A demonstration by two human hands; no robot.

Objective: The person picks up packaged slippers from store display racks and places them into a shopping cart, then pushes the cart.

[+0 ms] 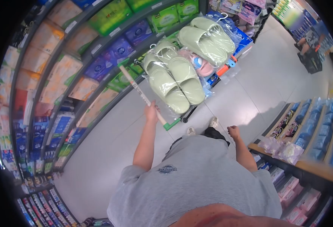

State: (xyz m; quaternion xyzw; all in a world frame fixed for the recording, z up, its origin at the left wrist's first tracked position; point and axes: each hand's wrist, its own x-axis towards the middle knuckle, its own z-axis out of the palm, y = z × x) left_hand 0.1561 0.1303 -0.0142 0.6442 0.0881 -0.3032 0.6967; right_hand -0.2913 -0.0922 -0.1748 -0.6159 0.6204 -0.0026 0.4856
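Pale cart handle [139,91] (green-ended).

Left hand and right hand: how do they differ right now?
The left hand is wrapped around the white cart handle; the right hand touches nothing visible, its fingers loosely curled.
The left hand is close to the bagged light green slippers; the right hand is on the side of the wood-edged shelf, apart from it.
Both hands are bare.
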